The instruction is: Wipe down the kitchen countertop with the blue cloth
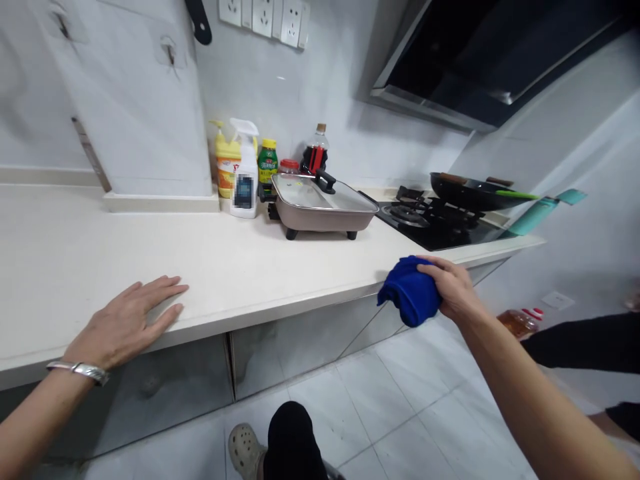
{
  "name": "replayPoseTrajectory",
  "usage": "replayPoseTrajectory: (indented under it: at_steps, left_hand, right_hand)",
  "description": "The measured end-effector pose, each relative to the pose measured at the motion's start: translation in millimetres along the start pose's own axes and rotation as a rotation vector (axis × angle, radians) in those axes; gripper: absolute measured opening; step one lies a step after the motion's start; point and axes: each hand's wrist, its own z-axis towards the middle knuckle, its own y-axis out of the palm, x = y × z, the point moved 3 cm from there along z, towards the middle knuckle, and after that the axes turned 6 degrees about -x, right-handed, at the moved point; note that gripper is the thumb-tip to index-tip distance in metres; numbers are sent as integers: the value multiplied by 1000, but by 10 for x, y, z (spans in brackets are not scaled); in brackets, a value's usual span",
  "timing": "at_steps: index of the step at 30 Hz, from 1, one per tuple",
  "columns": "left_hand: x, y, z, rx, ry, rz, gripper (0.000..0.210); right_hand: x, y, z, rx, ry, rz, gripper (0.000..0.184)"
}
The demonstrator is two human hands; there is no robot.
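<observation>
My left hand (127,320) rests on the white countertop (165,247) near its front edge, fingers stretched out and nothing in them. A silver bracelet (80,371) circles that wrist. In my right hand (450,287) is a bunched blue cloth (413,291), held at the counter's front edge and hanging partly over it. A brownish electric pan (320,217) with a glass lid (305,192) stands behind, between the two hands and apart from both.
At the wall stand a white spray bottle (245,170), a yellow pump bottle (225,157), a green bottle (268,160) and a dark sauce bottle (316,153). A gas stove (440,223) carries a black wok (465,190). A range hood (475,60) overhangs it. Another person's dark-clothed leg (590,343) appears at right.
</observation>
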Motion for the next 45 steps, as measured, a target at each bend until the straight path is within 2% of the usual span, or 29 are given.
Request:
replayPoseTrajectory:
  at_steps: [2,4,6,8,10,12,14,16,19,22,24,29,31,33,36,39,42,45]
  left_hand:
    - [19,-12,-4,-10,-18,-9,58]
    - [37,-23,-5,-21,-38,-21,60]
    - [48,-28,-9,-23,-53,-29,60]
    - [50,-25,-17,-15,-58,-29,60]
    - [47,-18,-26,-1,-56,-24,59]
    - [44,-8,-33,9,-55,-23,57]
    - [46,-3,-37,17,-53,-23,57]
    - [55,-6,-41,27,-53,-20,57]
    - [81,-24,-54,26,-58,-14,55]
    - [107,-44,-73,10,-53,-21,53]
    - [115,-52,-85,9,-49,-30,53]
    - [121,-56,-104,51,-40,-25,52]
    - [127,-56,-105,76,-35,-21,52]
    - [130,-52,-101,90,-40,-21,51]
    - [120,-40,-90,110,-48,-26,50]
    - [105,-24,-79,117,-40,-38,50]
    - [99,-13,-76,116,-42,-42,50]
    - [118,-3,-91,125,-37,-26,51]
  right_hand:
    - [-226,330,44,-36,-62,8,48]
    - [-329,671,73,-78,-95,-90,50]
    - [-330,951,73,-125,-111,-210,54]
    - [-289,1121,47,-137,-136,-290,64]
    - [-279,1219,5,-124,-258,-469,73]
    - [-302,1331,-47,-130,-447,-716,71]
    - [-301,1505,-97,-188,-596,-948,68]
    - [-234,1713,-118,-318,-584,-1115,69]
    - [-74,1923,-90,-491,-436,-1255,68]
    - [46,1848,42,-500,-369,-1260,66]
    - [125,1642,204,-466,-325,-1270,67]
    - [374,939,762,-300,-115,-1259,67]
    - [457,758,955,-249,-69,-1228,66]
    - [501,673,1081,-199,-37,-1193,66]
    - [479,702,1105,-170,4,-1194,66]
    - [354,872,926,-193,2,-1255,68]
    - [174,1204,609,-263,-75,-1313,69]
    - [2,1674,244,-331,-163,-1329,71]
